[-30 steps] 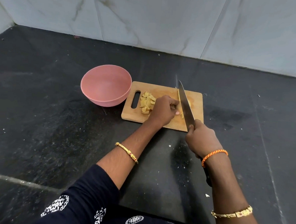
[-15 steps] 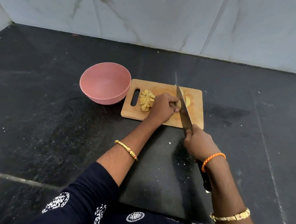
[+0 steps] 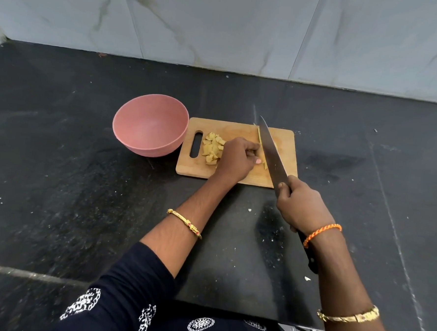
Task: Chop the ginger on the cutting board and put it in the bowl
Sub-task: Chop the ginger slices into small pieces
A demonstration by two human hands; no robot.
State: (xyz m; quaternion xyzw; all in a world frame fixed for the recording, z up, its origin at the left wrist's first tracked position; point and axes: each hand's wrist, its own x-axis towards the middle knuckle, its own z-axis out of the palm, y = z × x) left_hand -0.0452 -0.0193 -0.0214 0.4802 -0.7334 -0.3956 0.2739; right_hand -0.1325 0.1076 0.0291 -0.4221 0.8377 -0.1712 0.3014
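Single head view, looking steeply down and forward over the worktop (image 3: 58, 181), close above both arms.

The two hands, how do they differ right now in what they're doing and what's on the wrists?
The left hand is curled, fingers down on the cutting board, pinning ginger that it mostly hides; the right hand is off the board's near edge, gripping the knife. The left wrist has one gold bangle; the right has an orange thread band and a gold bangle further up. Both are closed and bare.
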